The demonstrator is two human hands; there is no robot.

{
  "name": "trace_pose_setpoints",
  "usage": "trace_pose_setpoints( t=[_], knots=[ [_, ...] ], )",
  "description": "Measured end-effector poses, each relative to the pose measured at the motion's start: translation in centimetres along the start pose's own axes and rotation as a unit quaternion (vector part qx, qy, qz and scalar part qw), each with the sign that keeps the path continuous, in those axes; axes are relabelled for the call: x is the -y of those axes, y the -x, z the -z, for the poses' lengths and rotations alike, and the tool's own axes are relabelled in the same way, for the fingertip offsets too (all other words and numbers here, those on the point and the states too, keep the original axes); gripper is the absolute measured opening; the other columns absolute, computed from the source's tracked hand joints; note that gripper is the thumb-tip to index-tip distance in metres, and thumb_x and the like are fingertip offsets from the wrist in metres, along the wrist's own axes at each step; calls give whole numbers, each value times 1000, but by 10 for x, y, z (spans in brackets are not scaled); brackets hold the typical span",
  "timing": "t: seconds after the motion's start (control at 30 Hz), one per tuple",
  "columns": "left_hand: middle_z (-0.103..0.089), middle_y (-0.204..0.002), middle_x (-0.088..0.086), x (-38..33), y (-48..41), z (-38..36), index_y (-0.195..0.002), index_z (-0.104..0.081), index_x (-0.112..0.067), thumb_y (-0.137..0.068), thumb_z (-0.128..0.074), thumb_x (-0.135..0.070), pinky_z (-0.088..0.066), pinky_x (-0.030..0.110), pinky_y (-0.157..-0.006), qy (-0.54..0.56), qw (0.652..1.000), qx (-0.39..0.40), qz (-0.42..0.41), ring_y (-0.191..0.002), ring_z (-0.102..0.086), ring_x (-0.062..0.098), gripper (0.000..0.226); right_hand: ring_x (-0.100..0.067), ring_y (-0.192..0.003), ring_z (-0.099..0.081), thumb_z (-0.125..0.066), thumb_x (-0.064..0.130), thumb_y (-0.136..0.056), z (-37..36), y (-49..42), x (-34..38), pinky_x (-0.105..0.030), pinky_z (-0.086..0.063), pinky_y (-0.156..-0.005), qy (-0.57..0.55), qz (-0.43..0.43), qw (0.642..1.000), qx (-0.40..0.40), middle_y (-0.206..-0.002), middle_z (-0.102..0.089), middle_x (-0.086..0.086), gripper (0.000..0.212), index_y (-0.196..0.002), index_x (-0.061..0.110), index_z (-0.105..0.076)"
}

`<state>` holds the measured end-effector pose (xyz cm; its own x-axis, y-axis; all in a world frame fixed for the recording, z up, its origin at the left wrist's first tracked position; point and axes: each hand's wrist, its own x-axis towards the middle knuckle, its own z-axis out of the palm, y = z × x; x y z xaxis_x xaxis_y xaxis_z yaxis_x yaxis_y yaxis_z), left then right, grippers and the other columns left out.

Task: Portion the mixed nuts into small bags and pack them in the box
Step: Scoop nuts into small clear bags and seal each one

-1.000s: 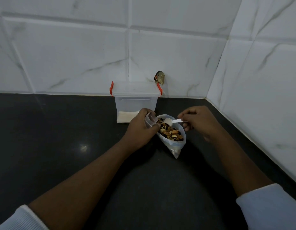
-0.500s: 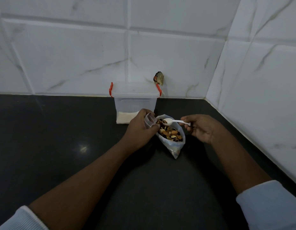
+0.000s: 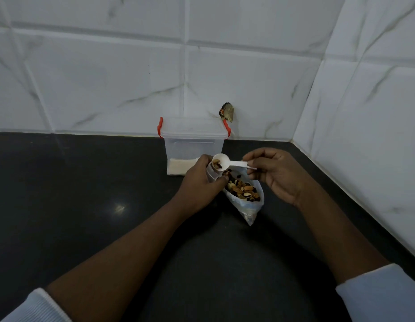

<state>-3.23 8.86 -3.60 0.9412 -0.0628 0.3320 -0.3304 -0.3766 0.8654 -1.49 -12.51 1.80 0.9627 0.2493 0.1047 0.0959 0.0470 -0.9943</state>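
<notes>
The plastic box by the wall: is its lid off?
No, the lid sits on the box, with red clips at both ends.

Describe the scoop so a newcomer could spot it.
On the black counter, in front of the red-latched clear box, sits an open bag of mixed nuts. Just above it the right hand pinches the scoop: the only white utensil, its round bowl holding a few nuts.

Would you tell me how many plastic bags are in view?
2: a small bag in the left hand, and the large bag of nuts on the counter. The box may hide more.
</notes>
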Motion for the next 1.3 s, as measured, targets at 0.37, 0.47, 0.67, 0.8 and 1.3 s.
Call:
trace_pose_setpoints(
  t=[0.37,0.47,0.67,0.8,1.3],
  knots=[
    [-60,-117,-12,-2,2,-1,-126,-49,-25,-90,-75,-18,-55,25,-85,34,999,-13,-17,-107,-62,6,44,-16,-96,-73,-73,0,-88,8,0,-1,-29,-60,-85,277,175,944,-36,-98,-78,4,22,-99,18,-78],
    [-60,-116,-11,-3,2,1,-127,-46,-28,-89,-75,-17,-55,27,-88,40,999,-13,-18,-109,-61,7,48,-14,-81,-68,-69,2,-88,21,-4,-5,-34,-55,-71,390,163,903,-81,-89,-75,7,24,-95,23,-78],
    [-58,-117,-10,-2,1,1,-130,-44,-28,-90,-75,-16,-57,30,-89,22,1000,3,9,-109,-61,8,52,-1,-86,-61,-68,10,-93,22,-9,-13,-13,-44,-71,551,108,827,-21,-99,-72,8,19,-105,20,-79],
    [-59,-118,-8,-4,1,2,-131,-44,-27,-91,-73,-16,-58,32,-90,21,1000,4,11,-109,-62,10,51,-1,-82,-58,-65,11,-93,23,-6,-8,-13,-39,-69,539,146,826,-77,-97,-72,3,18,-102,17,-79],
    [-59,-110,-12,-9,4,3,-132,-49,-23,-94,-70,-16,-51,17,-78,1,1000,3,17,-101,-62,3,43,-1,-69,-62,-63,16,-97,12,-3,-3,-15,-43,-61,485,58,871,-46,-81,-69,14,17,-90,24,-77]
  ],
)
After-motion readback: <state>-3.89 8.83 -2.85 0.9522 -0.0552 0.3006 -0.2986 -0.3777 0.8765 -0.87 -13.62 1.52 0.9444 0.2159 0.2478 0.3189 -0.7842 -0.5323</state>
